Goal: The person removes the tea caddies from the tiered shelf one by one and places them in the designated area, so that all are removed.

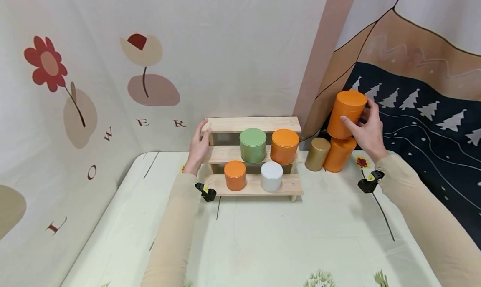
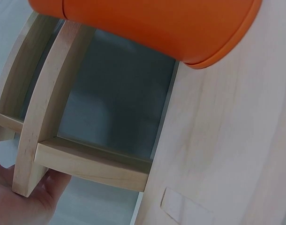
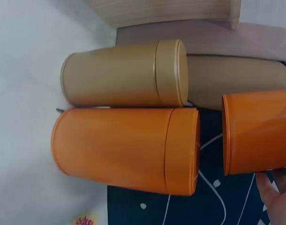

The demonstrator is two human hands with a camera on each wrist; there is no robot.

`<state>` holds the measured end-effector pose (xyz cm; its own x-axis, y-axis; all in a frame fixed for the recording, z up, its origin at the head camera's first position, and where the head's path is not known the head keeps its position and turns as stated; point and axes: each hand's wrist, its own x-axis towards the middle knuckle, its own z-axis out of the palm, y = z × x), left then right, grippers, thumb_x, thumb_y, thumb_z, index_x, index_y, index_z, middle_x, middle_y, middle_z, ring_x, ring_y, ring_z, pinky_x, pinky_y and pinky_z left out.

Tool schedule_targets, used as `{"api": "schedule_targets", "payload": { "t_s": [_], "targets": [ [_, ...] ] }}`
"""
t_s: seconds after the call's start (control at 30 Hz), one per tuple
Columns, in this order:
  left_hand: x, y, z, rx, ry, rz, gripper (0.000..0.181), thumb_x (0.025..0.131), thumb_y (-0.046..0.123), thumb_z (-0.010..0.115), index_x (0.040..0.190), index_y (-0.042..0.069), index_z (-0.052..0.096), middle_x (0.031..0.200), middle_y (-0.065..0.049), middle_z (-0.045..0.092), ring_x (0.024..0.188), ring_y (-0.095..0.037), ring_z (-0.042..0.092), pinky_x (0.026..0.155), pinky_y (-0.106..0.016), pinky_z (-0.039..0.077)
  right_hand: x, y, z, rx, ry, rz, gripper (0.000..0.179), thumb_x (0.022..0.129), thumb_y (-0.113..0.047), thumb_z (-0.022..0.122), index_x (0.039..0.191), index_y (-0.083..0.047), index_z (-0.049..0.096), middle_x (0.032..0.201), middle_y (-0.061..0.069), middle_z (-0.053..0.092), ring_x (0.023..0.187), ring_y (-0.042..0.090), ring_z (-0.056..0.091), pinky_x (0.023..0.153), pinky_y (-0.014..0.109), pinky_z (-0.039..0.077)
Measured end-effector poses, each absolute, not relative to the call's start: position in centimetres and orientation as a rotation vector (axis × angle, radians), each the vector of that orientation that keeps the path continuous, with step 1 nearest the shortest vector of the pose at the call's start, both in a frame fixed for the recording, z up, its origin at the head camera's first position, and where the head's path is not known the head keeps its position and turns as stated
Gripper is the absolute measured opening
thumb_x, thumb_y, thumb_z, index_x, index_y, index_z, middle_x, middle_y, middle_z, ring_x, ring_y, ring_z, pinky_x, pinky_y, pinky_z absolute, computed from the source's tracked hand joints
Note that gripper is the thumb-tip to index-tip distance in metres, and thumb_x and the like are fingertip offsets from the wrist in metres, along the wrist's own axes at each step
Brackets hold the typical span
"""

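A three-tier wooden shelf stand stands at the back of the table, and my left hand grips the left end of its top tier. In the left wrist view, thumb and fingers curl round the wooden edge. My right hand holds an orange canister up at the right. Directly below it in the right wrist view's layout stands another orange canister, apart from the held one. A gold canister stands beside that one. On the middle tier are a green canister and an orange one.
The bottom tier bears a small orange canister and a white canister. A printed cloth hangs behind the stand, and a dark tree-patterned cloth hangs at the right. A pale cloth covers the table.
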<state>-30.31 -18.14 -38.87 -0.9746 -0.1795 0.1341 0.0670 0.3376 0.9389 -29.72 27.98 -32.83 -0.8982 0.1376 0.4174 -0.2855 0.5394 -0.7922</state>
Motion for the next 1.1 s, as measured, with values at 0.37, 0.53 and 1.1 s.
{"api": "schedule_targets", "payload": {
  "t_s": [0.37, 0.53, 1.1],
  "targets": [
    [-30.3, -18.3, -39.1, 0.082, -2.378, -1.705, 0.051, 0.101, 0.049, 0.039, 0.150, 0.038, 0.031, 0.158, 0.003, 0.023, 0.139, -0.032, 0.028, 0.109, -0.056, 0.023, -29.3, 29.6, -32.9, 0.031, -2.360, 1.313, 0.082, 0.093, -0.036, 0.063, 0.154, -0.018, 0.012, 0.150, 0.017, 0.032, 0.135, 0.034, 0.035, 0.109, 0.045, 0.031],
    [-30.4, -18.3, -39.1, 0.086, -2.384, -1.705, 0.050, 0.101, 0.049, 0.039, 0.150, 0.038, 0.031, 0.158, 0.003, 0.023, 0.139, -0.032, 0.028, 0.109, -0.056, 0.024, -29.0, 30.5, -33.1, -0.007, -2.352, 1.304, 0.079, 0.093, -0.037, 0.063, 0.153, -0.021, 0.014, 0.151, 0.016, 0.031, 0.136, 0.032, 0.034, 0.110, 0.045, 0.029],
    [-30.4, -18.4, -39.1, 0.083, -2.387, -1.694, 0.051, 0.101, 0.050, 0.039, 0.150, 0.038, 0.030, 0.158, 0.004, 0.023, 0.139, -0.032, 0.028, 0.109, -0.056, 0.025, -27.6, 33.6, -34.3, -0.124, -2.357, 1.292, 0.077, 0.095, -0.035, 0.059, 0.153, -0.026, 0.010, 0.154, 0.016, 0.026, 0.140, 0.027, 0.028, 0.112, 0.041, 0.026]
  ]
}}
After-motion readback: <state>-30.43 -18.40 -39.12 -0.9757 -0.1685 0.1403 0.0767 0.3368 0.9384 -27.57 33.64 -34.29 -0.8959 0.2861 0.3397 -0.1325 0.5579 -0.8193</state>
